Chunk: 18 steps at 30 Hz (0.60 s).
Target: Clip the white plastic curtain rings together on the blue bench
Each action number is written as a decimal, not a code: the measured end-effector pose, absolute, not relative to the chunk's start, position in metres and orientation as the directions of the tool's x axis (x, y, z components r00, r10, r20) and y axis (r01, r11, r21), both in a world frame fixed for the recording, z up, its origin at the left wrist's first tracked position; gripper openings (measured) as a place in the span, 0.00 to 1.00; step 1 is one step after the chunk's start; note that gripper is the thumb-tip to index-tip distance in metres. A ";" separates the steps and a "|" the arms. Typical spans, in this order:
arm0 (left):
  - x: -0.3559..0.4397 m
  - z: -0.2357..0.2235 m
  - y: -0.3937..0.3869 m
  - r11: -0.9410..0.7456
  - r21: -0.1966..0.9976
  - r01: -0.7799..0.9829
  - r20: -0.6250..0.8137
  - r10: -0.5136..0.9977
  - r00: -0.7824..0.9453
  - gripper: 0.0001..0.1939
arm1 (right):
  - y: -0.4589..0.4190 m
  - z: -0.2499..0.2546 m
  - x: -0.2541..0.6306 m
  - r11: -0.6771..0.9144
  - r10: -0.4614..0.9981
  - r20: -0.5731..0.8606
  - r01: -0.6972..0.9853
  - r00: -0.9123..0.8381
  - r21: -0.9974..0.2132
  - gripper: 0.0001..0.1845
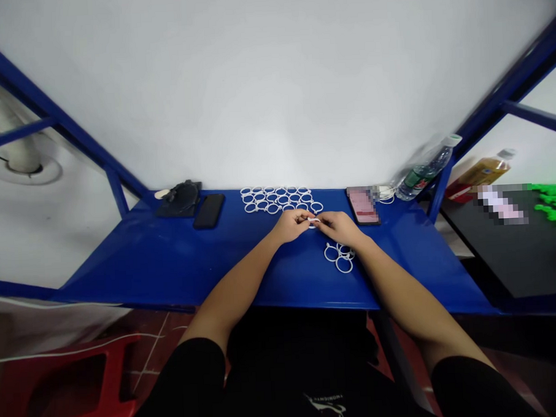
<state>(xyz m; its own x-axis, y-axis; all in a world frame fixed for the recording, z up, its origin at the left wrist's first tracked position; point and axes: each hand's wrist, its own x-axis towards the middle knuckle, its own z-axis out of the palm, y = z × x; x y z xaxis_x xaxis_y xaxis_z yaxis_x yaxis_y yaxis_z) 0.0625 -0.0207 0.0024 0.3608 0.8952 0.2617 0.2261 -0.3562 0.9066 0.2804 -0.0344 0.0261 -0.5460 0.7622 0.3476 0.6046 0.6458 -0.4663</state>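
A small white ring is pinched between my two hands at the middle of the blue table. My left hand closes its fingertips on the ring's upper part, where a white tab shows. From the other side, my right hand grips the same part with bent fingers. Just behind my hands lie several white rings, set out in rows that touch one another. A smaller group of loose white rings rests near my right wrist, partly hidden by it.
At the back left lie a black phone and a dark crumpled item. On the right are a lit phone, a white cable and a tilted plastic bottle. Blue posts flank the table; a red stool stands below left.
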 end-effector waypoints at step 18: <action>-0.004 0.046 -0.009 -0.365 0.615 0.699 0.223 0.931 0.289 0.14 | -0.035 0.034 0.292 0.623 0.780 0.309 0.630 -0.544 -0.464 0.14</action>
